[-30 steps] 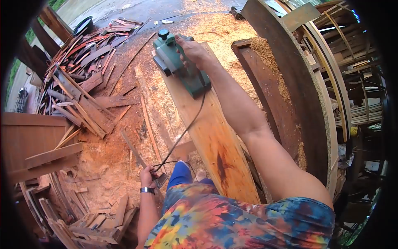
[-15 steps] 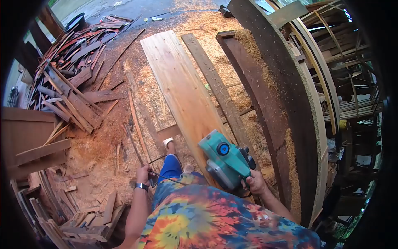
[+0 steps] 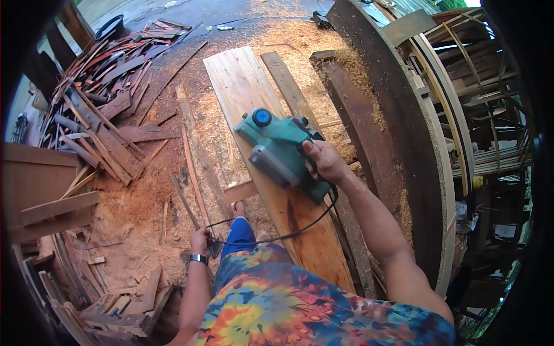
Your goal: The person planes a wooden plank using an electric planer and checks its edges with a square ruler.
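Note:
My right hand (image 3: 325,162) is wrapped round the rear handle of a green electric planer (image 3: 280,151) with a blue-centred knob. The planer rests on a long pale wooden board (image 3: 242,78), around its middle. Behind the planer, the board shows a dark streak in its grain. My left hand (image 3: 200,240) is low beside my left leg, with its fingers closed on the black power cord (image 3: 283,237). The cord sags across in front of my body and rises to the planer's rear.
Narrow planks (image 3: 288,81) and a broad dark board (image 3: 358,121) lie right of the pale board. Scrap wood (image 3: 124,69) is heaped at the far left, with offcuts (image 3: 151,288) near my left. Shavings (image 3: 277,32) cover the ground. Stacked timber (image 3: 490,104) stands at right.
My right hand has pushed the planer forward along the board, away from my body, and my right arm is stretched out. The cord now trails in a longer loop. My left hand has hardly moved.

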`<move>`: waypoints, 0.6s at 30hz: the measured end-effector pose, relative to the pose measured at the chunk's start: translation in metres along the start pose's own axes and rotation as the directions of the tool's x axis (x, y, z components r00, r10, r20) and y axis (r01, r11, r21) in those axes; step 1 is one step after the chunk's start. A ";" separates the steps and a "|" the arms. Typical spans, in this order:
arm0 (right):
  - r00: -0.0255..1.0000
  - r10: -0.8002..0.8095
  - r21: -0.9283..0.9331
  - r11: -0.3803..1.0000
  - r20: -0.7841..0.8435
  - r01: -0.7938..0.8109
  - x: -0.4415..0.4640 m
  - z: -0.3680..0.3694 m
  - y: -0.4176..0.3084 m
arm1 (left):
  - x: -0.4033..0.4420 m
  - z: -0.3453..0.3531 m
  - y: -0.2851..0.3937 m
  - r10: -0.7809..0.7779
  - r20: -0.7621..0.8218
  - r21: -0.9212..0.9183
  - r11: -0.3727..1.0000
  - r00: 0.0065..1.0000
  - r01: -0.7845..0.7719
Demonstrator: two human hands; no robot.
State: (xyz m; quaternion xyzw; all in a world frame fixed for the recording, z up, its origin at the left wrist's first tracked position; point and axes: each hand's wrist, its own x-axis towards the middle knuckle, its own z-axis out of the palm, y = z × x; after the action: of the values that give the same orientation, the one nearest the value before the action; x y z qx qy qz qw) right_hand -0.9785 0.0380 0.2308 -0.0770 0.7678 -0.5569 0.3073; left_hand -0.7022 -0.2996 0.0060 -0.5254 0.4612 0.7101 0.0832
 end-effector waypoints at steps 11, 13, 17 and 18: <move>0.992 -0.104 -0.098 0.990 -0.072 0.097 0.212 0.002 -0.095 | 0.012 0.030 0.040 -0.026 0.009 -0.079 0.997 1.000 0.027; 0.988 -0.114 -0.109 0.989 -0.101 0.103 0.242 0.005 -0.112 | 0.011 0.035 0.046 -0.030 -0.005 -0.071 0.997 1.000 0.029; 0.981 -0.148 -0.061 0.988 -0.129 0.141 0.311 0.011 -0.136 | 0.003 0.046 0.064 -0.033 -0.013 -0.109 0.994 0.999 0.031; 0.978 -0.159 -0.045 0.987 -0.135 0.155 0.327 0.011 -0.141 | 0.006 0.047 0.068 -0.034 -0.006 -0.149 0.988 0.999 0.033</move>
State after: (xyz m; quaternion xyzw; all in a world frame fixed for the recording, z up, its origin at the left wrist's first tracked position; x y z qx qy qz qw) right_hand -1.2659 -0.1733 0.2298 -0.1040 0.7883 -0.5700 0.2071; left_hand -0.7770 -0.3049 0.0407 -0.5408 0.3985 0.7388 0.0537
